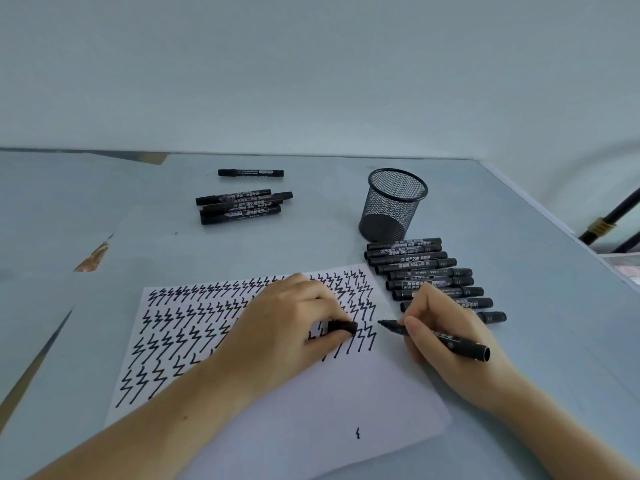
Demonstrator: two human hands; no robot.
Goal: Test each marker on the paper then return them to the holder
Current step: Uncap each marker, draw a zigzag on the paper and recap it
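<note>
Right hand (446, 336) gripping uncapped marker (436, 336), tip over paper (311, 410); left hand (287, 327) pinching cap (342, 327).

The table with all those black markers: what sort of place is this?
Probably a plain work or testing desk, not a home. A pale blue-grey table against a bare wall holds a white sheet of paper filled with zigzag test strokes, a black wire-mesh pen holder and a row of black markers.
</note>
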